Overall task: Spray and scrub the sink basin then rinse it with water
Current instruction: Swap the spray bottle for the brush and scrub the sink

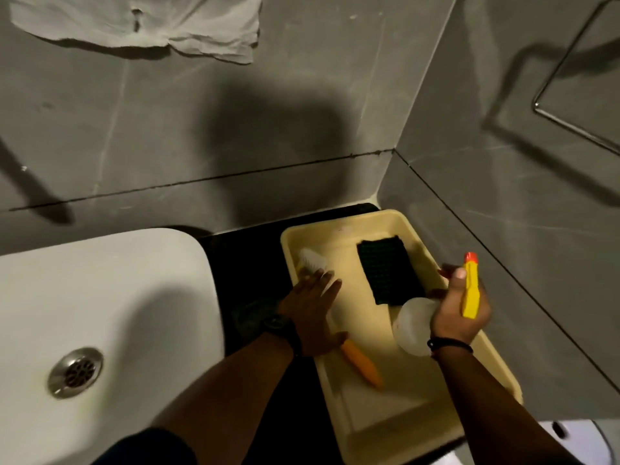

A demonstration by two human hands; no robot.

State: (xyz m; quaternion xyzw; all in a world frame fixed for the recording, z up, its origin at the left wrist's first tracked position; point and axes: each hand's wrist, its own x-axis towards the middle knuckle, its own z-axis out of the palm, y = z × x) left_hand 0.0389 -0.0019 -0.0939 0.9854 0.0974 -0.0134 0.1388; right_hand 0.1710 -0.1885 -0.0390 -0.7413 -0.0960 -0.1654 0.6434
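A white sink basin (110,297) is seen at the lower left, set on a dark table (248,263), with a round metal drain (75,371) in its floor. No water or foam can be made out in the basin. To its right, in the corner formed by two grey tiled walls (335,112), a cream plastic tray (339,229) is placed on the table.

The left hand (312,317) is laid flat over a scrub brush (360,364) that lies in the tray; the fingers are stretched out nearly straight and are not curled round it, so the grip is open and nothing is clasped yet. The brush's white bristles (312,260) are seen beyond the fingertips and its orange handle juts out beneath the palm toward the near end of the tray. A dark watch (281,328) is worn on that wrist.

The right hand (459,310) is closed round the neck of a spray bottle (416,325), which is held over the tray's right side. The bottle's yellow trigger head (470,290), tipped by an orange nozzle, is pointed away toward the far wall, while the translucent body is tilted toward the left. A dark band (449,344) is worn on the right wrist.

A dark green scouring pad (389,270) is lying flat in the tray between the two hands. A crumpled pale cloth (141,21) is seen against the wall at the upper left.
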